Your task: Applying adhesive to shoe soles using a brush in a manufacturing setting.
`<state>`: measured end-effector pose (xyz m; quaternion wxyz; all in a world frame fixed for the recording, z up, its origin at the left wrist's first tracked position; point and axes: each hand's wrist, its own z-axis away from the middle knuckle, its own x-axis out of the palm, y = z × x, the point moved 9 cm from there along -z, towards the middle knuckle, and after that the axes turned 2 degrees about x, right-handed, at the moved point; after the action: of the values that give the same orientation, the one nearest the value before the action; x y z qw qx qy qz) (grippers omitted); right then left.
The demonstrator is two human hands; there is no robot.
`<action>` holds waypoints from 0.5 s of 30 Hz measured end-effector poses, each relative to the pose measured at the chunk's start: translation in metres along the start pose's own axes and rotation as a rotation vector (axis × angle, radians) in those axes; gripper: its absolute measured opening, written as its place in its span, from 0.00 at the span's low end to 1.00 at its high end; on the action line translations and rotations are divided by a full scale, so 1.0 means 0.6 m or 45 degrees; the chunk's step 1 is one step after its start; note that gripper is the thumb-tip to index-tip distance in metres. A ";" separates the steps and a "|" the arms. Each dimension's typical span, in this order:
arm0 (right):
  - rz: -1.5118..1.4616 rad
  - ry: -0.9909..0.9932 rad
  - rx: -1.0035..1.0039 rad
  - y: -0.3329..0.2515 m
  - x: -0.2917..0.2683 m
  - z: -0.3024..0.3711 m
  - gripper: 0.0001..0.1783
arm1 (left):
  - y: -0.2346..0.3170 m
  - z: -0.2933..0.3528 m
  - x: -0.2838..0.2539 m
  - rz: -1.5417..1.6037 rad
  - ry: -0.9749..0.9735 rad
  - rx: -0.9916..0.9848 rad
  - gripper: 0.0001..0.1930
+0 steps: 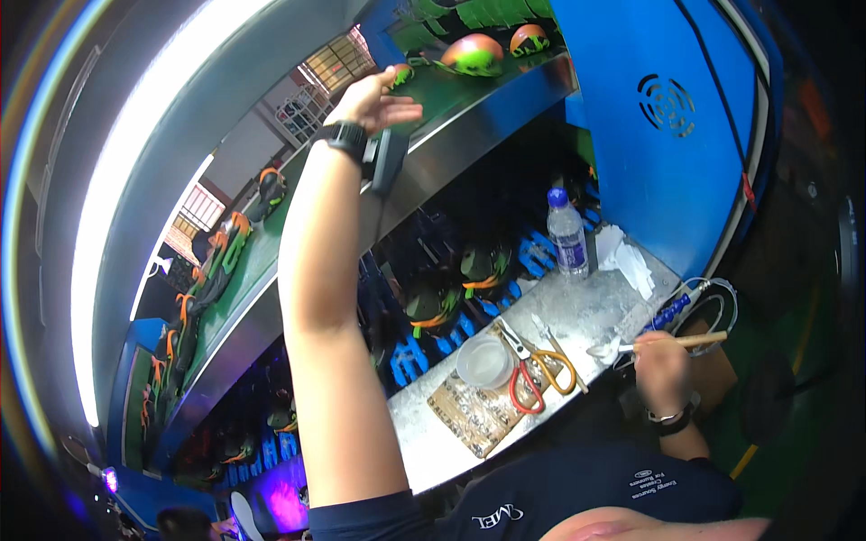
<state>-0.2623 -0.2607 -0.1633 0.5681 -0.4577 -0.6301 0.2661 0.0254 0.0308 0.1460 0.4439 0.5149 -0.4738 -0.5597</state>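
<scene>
My left hand (pixel 374 104), wearing a dark wrist watch, is stretched out over the green conveyor belt (pixel 442 99) with its fingers extended. Beside its fingertips sits a small orange and green shoe (pixel 402 74), partly hidden by the hand; I cannot tell whether they touch. Two more orange and green shoes (pixel 474 56) rest farther right on the belt. Low on the right, my right hand (pixel 663 370) is closed around a brush (pixel 702 340) with a wooden handle, its pale head over the worktop's edge.
On the metal worktop (pixel 577 311) are a clear bottle (pixel 567 236), white tissue (pixel 629 261), a plastic bowl (pixel 483 362), scissors (pixel 532 368) and a cardboard piece (pixel 465 419). Shoes with orange laces (pixel 185 311) line the belt's left stretch. More shoes (pixel 431 307) sit on blue racks below. A blue panel (pixel 663 54) stands right.
</scene>
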 end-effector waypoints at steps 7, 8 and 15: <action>0.029 0.026 0.040 0.033 -0.018 -0.036 0.07 | -0.006 0.059 -0.239 -0.744 0.369 0.009 0.18; 0.020 0.016 0.029 0.037 -0.018 -0.042 0.07 | -0.004 0.072 -0.292 -0.857 0.454 -0.041 0.17; 0.092 0.142 0.002 0.056 -0.053 -0.084 0.07 | -0.044 0.113 -0.610 -1.662 0.853 -0.531 0.19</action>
<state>-0.2066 -0.2832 -0.1962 0.5926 -0.4939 -0.5803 0.2610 -0.0148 0.4003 0.1780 0.2311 0.7384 0.2021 -0.6005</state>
